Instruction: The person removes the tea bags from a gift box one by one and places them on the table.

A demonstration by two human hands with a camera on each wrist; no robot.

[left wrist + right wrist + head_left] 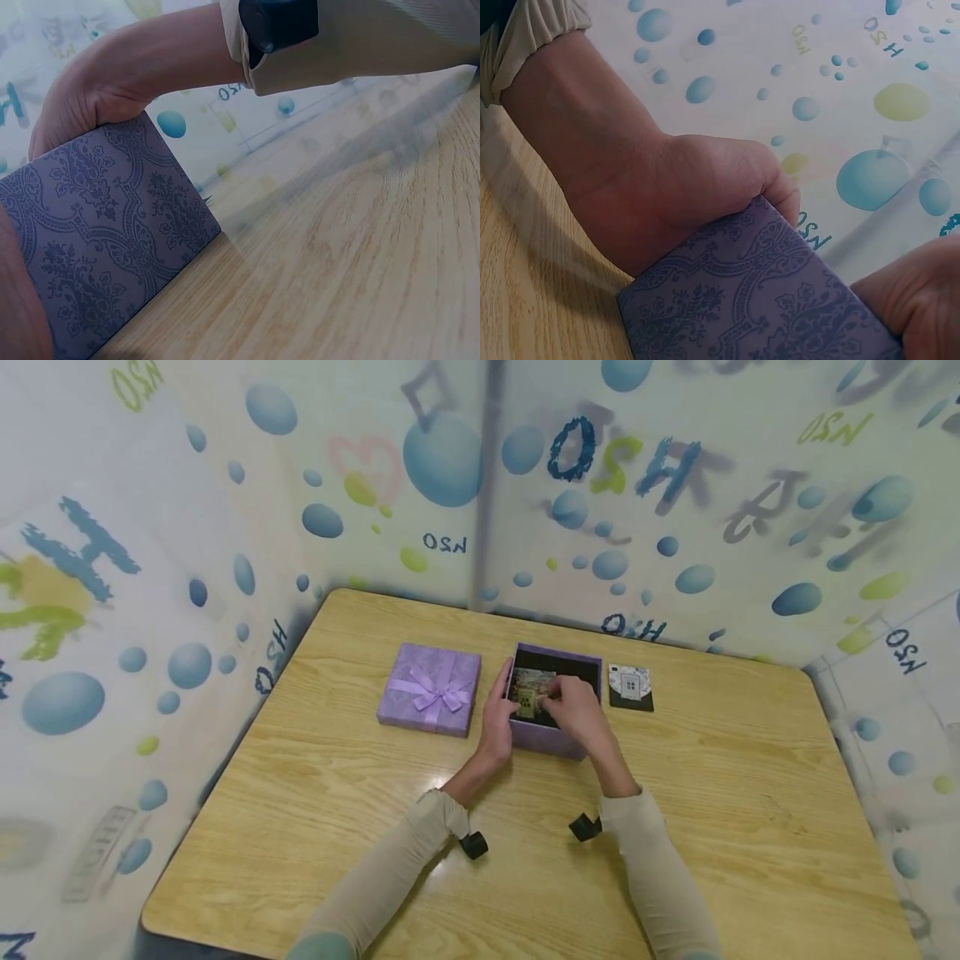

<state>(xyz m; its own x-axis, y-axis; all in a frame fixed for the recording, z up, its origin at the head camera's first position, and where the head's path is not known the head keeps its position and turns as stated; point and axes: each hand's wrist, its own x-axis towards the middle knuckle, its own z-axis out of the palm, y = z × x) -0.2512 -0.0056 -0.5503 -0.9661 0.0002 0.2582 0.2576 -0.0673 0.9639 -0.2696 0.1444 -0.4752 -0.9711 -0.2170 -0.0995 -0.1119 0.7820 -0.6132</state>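
Observation:
A purple patterned box (551, 739) stands without its lid on the table, its inside black. My left hand (497, 718) grips the left wall, with the thumb over the rim; in the right wrist view the left hand (682, 180) lies along the box side. Inside the box is a flat square piece (528, 687) with a flowery print and a yellowish label. My right hand (576, 706) reaches over the near wall and pinches the right edge of this piece. Its fingertips are partly hidden. In the left wrist view, the box wall hides the right hand's (90, 105) fingers.
Left of the box lies its purple lid (429, 689) with a ribbon bow. To the right is another flat square piece (630, 687), printed white and black. The wooden table (360, 827) meets printed walls (540, 552) at the back and sides.

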